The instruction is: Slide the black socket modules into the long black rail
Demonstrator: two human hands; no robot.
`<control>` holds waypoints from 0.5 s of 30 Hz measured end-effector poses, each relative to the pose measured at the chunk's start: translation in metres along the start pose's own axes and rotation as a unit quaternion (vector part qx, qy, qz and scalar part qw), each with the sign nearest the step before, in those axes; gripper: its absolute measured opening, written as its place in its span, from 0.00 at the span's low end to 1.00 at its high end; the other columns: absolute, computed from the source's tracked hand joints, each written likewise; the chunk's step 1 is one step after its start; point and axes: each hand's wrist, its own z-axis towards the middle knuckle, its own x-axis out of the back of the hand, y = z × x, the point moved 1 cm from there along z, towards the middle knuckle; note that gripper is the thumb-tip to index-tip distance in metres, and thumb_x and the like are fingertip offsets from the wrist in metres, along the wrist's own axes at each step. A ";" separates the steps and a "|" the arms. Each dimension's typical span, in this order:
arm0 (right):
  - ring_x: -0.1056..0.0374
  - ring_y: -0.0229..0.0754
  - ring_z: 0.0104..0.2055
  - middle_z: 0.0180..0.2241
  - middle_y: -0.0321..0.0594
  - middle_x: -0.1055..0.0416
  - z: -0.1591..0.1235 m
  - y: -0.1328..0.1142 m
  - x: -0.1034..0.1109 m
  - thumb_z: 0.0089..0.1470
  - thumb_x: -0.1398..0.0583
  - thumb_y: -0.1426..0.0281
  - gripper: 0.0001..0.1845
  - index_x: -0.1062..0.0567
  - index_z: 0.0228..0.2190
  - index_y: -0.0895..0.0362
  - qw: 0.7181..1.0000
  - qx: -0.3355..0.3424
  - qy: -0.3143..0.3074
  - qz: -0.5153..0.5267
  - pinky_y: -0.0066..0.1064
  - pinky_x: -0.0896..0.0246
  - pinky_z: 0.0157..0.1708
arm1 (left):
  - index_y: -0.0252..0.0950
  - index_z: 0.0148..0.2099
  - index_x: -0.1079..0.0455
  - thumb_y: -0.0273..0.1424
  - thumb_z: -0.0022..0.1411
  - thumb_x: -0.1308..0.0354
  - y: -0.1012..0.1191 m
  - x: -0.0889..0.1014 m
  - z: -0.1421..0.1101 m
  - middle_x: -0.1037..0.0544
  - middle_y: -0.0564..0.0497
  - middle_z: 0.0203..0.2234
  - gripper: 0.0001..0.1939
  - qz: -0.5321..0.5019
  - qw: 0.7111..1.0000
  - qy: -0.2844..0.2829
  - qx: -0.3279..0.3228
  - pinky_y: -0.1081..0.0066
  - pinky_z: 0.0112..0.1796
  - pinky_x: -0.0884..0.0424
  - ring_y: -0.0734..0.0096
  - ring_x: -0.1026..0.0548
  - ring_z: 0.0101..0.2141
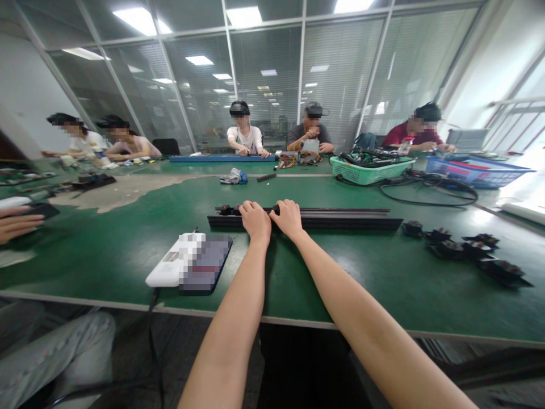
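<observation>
Left hand (255,221), right hand (286,218) on black rail (349,223) — green workbench (366,272).

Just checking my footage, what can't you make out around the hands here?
Head view:
Left hand and right hand hide what they press on the black rail.
White device: pixelation covers its top.
Co-worker's hand: frame edge cuts it off; what it holds is unclear.

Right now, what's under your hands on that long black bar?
Your left hand and right hand sit on a long black rail on the green table top. A small dark part shows beside the left hand. What's right under your palms is covered.
</observation>
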 end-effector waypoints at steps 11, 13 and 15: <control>0.32 0.55 0.54 0.49 0.53 0.23 -0.001 0.003 0.000 0.65 0.41 0.65 0.14 0.21 0.45 0.58 1.000 -0.018 0.013 0.002 0.42 0.41 0.55 | 0.27 0.58 0.29 0.25 0.75 0.54 0.000 0.002 -0.001 0.29 0.34 0.59 0.17 0.006 1.000 -0.005 0.000 0.58 0.60 0.29 0.47 0.34 0.62; 0.32 0.56 0.54 0.49 0.54 0.22 -0.001 0.004 0.000 0.65 0.41 0.65 0.14 0.21 0.45 0.58 1.000 -0.020 0.018 -0.003 0.43 0.42 0.56 | 0.26 0.58 0.29 0.25 0.75 0.53 0.000 0.001 -0.001 0.29 0.33 0.59 0.17 0.005 1.000 -0.003 -0.002 0.58 0.60 0.29 0.47 0.34 0.62; 0.32 0.56 0.54 0.49 0.54 0.22 -0.001 0.004 0.001 0.65 0.41 0.65 0.14 0.21 0.45 0.59 1.000 -0.018 0.023 -0.010 0.44 0.42 0.56 | 0.26 0.58 0.29 0.25 0.74 0.52 0.000 0.000 -0.001 0.29 0.32 0.59 0.16 0.004 1.000 0.000 -0.005 0.57 0.60 0.29 0.47 0.34 0.62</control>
